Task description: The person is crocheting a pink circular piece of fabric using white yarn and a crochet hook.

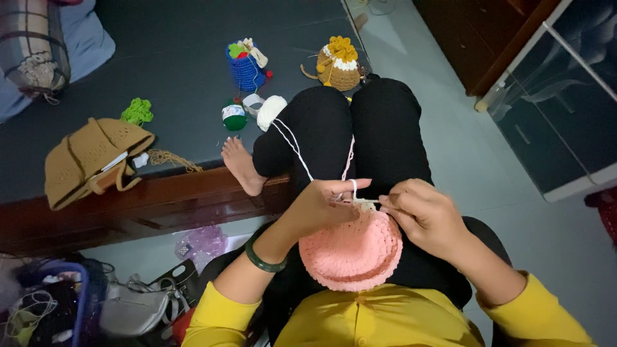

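Note:
A round pink crochet piece lies in my lap over black trousers. My left hand pinches its upper edge, with white yarn looped over a finger and running up to a white yarn ball on the dark bed. My right hand is closed on a thin crochet hook whose tip meets the edge of the pink piece between both hands. A green bangle sits on my left wrist.
On the dark bed are a blue crochet basket, a brown and yellow crochet pouch, a green yarn ball, a tan crochet bag and loose green yarn. Bags lie on the floor at lower left. A dark cabinet stands right.

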